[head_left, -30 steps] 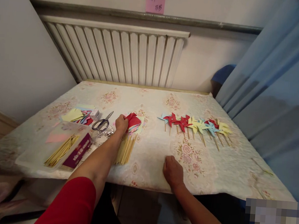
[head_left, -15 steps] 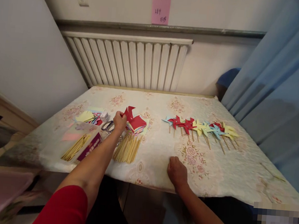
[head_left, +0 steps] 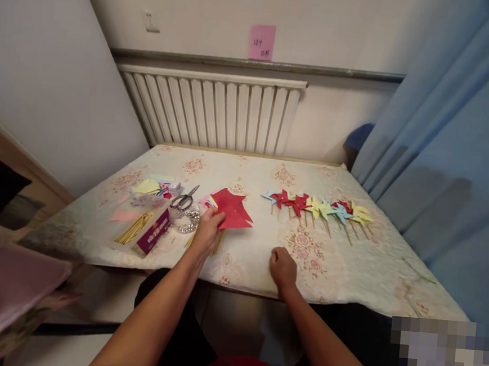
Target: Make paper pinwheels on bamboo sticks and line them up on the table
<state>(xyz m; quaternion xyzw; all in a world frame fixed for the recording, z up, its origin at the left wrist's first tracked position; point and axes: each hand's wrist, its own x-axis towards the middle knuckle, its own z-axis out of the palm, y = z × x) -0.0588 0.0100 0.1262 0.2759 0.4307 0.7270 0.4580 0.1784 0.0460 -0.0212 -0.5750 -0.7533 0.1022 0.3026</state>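
My left hand [head_left: 209,230] pinches a red sheet of paper [head_left: 233,209] by its lower left side; slits run in from the sheet's edges. Behind the sheet, a stack of coloured paper [head_left: 210,202] is mostly covered. Under that hand, thin wooden sticks [head_left: 218,243] show only in part. My right hand [head_left: 283,269] rests on the tablecloth with its fingers curled in; whether anything is inside cannot be seen. Farther right lies a row of finished paper pinwheels [head_left: 321,207] in red, yellow and blue on sticks.
Left of my left hand are scissors [head_left: 184,199], a clear dish of small shiny pieces [head_left: 188,222], a box with a purple label [head_left: 153,233] holding sticks, and coloured paper strips [head_left: 151,187]. A radiator [head_left: 216,110] stands behind the table, a blue curtain [head_left: 436,164] to the right.
My left hand has drawn the red sheet toward me and to the right, away from the stack, and the sheet now lies flatter to view. My right hand stays curled on the table.
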